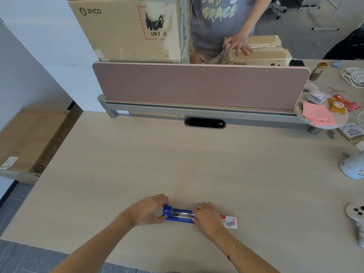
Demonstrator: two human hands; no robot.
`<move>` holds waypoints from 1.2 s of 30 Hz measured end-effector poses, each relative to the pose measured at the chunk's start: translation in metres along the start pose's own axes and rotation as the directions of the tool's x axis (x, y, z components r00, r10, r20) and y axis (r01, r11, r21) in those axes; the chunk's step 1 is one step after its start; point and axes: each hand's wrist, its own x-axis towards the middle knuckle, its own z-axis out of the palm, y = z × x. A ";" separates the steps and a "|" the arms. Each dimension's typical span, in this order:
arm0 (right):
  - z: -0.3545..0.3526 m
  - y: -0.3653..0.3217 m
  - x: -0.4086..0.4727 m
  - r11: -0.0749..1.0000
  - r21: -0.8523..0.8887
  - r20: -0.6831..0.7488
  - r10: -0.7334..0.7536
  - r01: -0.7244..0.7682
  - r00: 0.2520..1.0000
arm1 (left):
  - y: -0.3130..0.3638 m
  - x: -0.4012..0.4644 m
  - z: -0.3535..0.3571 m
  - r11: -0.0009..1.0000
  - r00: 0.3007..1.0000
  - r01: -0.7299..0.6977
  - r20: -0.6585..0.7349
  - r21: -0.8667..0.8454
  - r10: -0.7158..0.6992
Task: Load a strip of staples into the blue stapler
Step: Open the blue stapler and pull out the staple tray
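The blue stapler point(178, 215) lies lengthwise on the table near the front edge, opened up so its silver metal channel shows. My left hand point(148, 210) grips its left end. My right hand point(206, 215) covers its right end, fingertips at the channel where a silver strip of staples point(184, 214) seems to lie; I cannot tell whether the fingers pinch it. A small white and red staple box point(229, 221) sits just right of my right hand.
A pink divider panel point(197, 83) stands across the desk's back. Another person point(236, 44) handles cardboard boxes behind it. A white controller point(356, 213), a white round device point(352, 166) and clutter lie at the right. A cardboard box point(25, 140) sits off the left edge.
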 end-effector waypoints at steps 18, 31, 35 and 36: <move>0.002 -0.001 0.002 1.000 0.003 0.055 -0.014 0.014 0.998 | -0.049 -0.027 -0.004 0.991 0.991 0.137 -0.014 0.012 -0.137; -0.001 0.000 0.002 0.999 -0.034 0.116 -0.011 0.015 0.993 | -0.061 -0.012 0.005 0.955 0.967 0.245 0.034 0.167 -0.254; -0.001 0.000 0.006 0.998 -0.055 0.159 -0.004 0.013 0.987 | -0.057 -0.006 0.018 0.918 0.941 0.325 0.023 0.229 -0.339; -0.003 0.000 0.006 0.998 -0.064 0.186 -0.008 0.021 0.982 | -0.056 -0.005 0.022 0.910 0.934 0.342 0.017 0.235 -0.356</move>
